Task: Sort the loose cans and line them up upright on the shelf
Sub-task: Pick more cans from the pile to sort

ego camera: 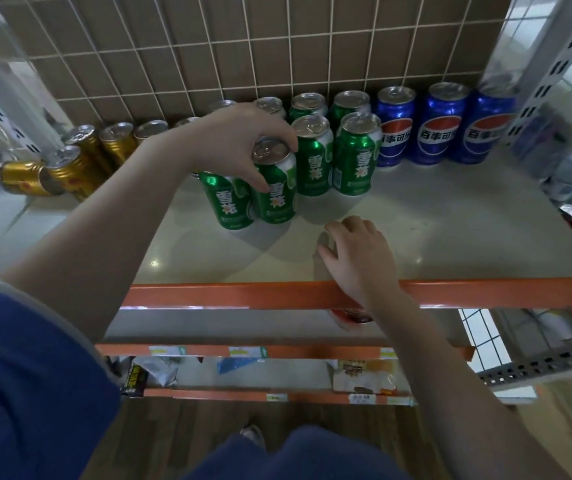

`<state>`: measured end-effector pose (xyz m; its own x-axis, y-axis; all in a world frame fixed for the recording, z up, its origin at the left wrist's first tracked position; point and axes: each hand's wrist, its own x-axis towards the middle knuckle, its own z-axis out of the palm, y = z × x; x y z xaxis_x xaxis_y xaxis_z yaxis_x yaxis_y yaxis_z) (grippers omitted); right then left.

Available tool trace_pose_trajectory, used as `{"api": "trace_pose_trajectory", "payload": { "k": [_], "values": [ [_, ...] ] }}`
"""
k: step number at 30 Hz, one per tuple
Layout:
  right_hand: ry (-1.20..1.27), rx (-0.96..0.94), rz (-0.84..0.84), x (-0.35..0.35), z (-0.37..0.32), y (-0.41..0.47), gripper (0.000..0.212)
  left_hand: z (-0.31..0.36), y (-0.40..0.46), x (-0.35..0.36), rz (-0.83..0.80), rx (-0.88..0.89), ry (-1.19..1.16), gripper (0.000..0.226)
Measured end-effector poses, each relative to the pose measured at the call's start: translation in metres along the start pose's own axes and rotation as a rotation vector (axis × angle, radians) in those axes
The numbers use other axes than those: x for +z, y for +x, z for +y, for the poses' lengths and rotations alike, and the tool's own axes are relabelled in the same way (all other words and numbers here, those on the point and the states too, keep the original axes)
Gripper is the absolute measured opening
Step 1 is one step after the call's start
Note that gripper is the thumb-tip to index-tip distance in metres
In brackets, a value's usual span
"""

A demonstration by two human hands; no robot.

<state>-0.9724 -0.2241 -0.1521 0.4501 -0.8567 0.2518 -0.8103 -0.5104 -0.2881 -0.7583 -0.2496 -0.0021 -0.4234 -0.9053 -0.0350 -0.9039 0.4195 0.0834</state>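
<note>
— Two hands: what did each do?
— Left hand [243, 143] gripped a green can [275, 192] from above, mid-frame on the shelf [450, 220]; right hand [357, 252] rested loose, holding nothing.
— Risk?
— Nudging neighbouring cans might have toppled them.

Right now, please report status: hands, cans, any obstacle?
Left hand grips green can by its top. Right hand open on shelf. Gold can lying down, far left.

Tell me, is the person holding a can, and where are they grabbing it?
Yes. The left hand grips a green can around its top rim. The right hand rests on the shelf, holding nothing.
</note>
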Motion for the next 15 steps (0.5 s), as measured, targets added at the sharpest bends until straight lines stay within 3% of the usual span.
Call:
{"api": "trace_pose_trajectory", "payload": {
  "k": [15],
  "values": [
    [-0.077, 0.014, 0.001, 0.005, -0.004, 0.005, 0.024, -0.001, -0.005, 0.015, 0.021, -0.05, 0.006, 0.069]
  ]
}}
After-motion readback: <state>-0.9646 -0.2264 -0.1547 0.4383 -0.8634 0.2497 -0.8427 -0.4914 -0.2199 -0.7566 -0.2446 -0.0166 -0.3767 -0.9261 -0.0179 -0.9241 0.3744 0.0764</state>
